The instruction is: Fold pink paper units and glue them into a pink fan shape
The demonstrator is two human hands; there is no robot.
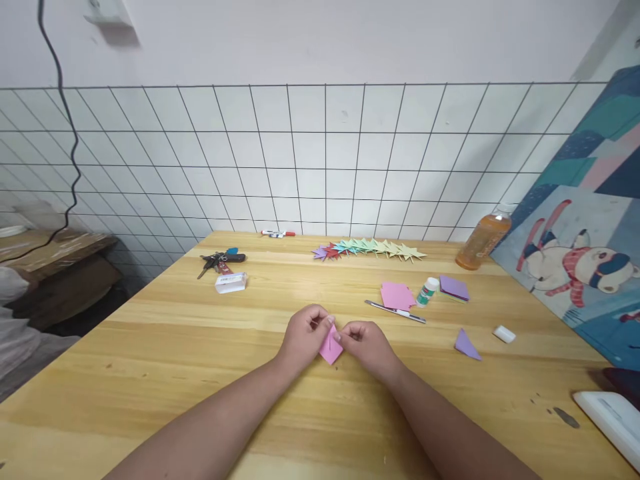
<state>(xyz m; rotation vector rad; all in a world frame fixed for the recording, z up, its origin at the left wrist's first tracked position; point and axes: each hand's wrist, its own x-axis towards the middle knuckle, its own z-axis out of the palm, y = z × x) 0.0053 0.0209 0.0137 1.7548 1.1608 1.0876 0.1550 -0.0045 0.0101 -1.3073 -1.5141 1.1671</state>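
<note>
A small pink sheet of origami paper (331, 349), folded with a crease or slit down its middle, is held just over the table between both hands. My left hand (306, 335) pinches its upper left side between thumb and fingers. On the right edge, my right hand (369, 345) grips the same paper with thumb and bent fingers. The fingers hide the paper's upper part. Beyond the right hand lie a craft knife (395, 311) and a stack of pink paper squares (397, 296).
A glue bottle (428, 292), purple papers (454, 287), a folded purple triangle (467, 345) and an eraser (504, 334) are at right. Folded paper stars (370, 249) line the back, near a drink bottle (484, 239). Keys (223, 261) and a clear box (231, 283) lie left.
</note>
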